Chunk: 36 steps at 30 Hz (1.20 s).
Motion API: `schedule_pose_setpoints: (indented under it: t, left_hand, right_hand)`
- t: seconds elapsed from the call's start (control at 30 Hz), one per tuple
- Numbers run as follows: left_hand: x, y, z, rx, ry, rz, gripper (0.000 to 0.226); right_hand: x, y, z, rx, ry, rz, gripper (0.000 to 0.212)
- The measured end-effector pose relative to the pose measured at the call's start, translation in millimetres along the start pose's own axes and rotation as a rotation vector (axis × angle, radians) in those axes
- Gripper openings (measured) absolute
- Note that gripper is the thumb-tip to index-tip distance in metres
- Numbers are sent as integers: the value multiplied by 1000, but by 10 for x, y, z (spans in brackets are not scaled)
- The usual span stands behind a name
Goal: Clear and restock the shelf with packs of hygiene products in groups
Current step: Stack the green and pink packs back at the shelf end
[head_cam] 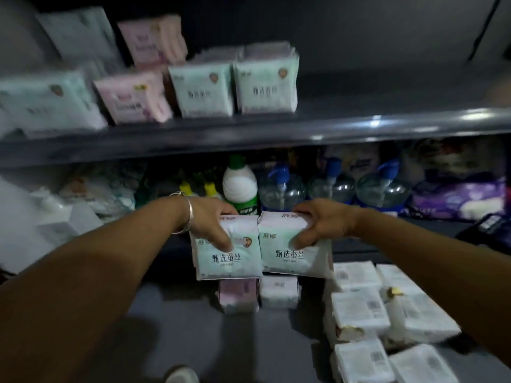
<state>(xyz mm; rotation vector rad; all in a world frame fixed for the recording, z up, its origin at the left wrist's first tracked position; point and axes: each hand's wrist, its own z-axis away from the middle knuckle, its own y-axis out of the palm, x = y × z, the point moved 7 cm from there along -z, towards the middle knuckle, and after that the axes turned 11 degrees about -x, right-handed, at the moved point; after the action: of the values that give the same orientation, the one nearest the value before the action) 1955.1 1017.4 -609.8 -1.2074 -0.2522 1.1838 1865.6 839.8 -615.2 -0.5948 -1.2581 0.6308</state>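
At centre frame the left hand (210,222) pinches one mint pack (229,258) by its top, and the right hand (320,225) pinches a second mint pack (296,254) touching it; both grips are closed on upright packs. The shelf (359,125) lies above them, its right half bare beside two matching packs (235,89), so the coming move is probably a lift up and right, with the right hand nearer. More packs (359,310) lie on the grey surface at lower right. The room is dim.
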Motion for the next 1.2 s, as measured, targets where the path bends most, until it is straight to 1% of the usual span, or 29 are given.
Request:
schedule_pose_setpoints:
  t: [0.13, 0.27, 0.47, 0.6, 0.73, 0.8, 0.93, 1.03, 1.1, 1.2]
  left_hand:
    - [-372, -660, 211, -84, 71, -45, 44]
    - [-683, -1185, 336, -163, 145, -66, 45]
    - [-1004, -1858, 437, -248, 225, -80, 44]
    - [-1052, -2226, 464, -295, 255, -64, 39]
    - [-1078, -2616, 412, -381, 281, -65, 51]
    - [-1089, -2795, 374, -415, 293, -55, 51]
    - [-1093, -3054, 239, -455, 323, -58, 47]
    - [-1075, -3198, 119, -484, 328, -37, 49]
    - [-1094, -3324, 46, -529, 344, -70, 53]
    - [-1101, -3508, -98, -578, 341, -130, 54]
  right_hand:
    - [433, -598, 118, -112, -64, 4, 39]
    - [765, -1078, 242, -203, -119, -7, 38]
    - [1115, -1667, 270, -363, -205, 22, 47]
    - [1341, -1960, 209, -443, -253, -13, 49]
    - [1541, -2258, 43, -542, -294, 13, 46]
    - [1628, -2389, -59, -575, -308, -30, 44]
    - [1687, -2571, -239, -606, -319, -74, 47]
    - [1674, -2702, -406, -646, -307, -57, 47]
    - [1689, -2787, -531, -678, -306, -36, 49]
    - [1690, -2898, -748, -720, -291, -38, 58]
